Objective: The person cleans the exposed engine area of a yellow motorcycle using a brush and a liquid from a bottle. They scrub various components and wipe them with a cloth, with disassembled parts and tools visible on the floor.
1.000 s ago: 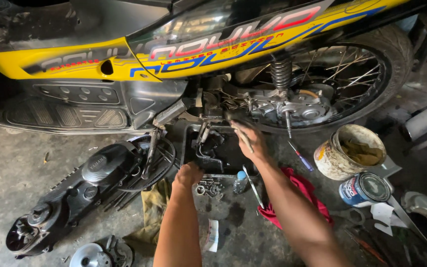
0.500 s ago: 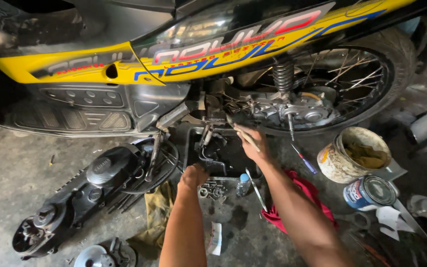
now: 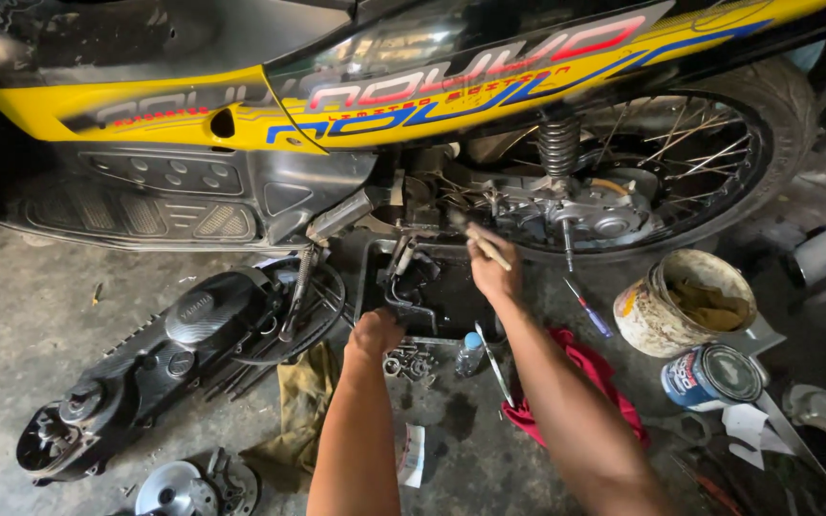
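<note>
I see both bare hands working under a yellow-and-black scooter (image 3: 356,105) parked on a stained concrete floor (image 3: 21,325). My right hand (image 3: 492,272) is raised toward the exposed engine beside the spoked rear wheel (image 3: 690,162), its fingers closed around a thin, pale stick-like tool (image 3: 485,247) that points up at the grey metal casing (image 3: 595,215). My left hand (image 3: 375,334) is curled into a loose fist lower down, touching the rim of a dark oily tray (image 3: 432,296) set on the floor beneath the engine; I cannot tell whether it grasps anything. Small metal parts (image 3: 408,363) lie just beside that hand. A black removed engine cover (image 3: 164,354) rests on the floor toward the lower left. A red rag (image 3: 585,368) lies under my right forearm. Near the right edge stand a dirty cream-coloured bucket (image 3: 685,301) and a blue round tin can (image 3: 714,377). A small screwdriver (image 3: 587,308) lies between tray and bucket.
</note>
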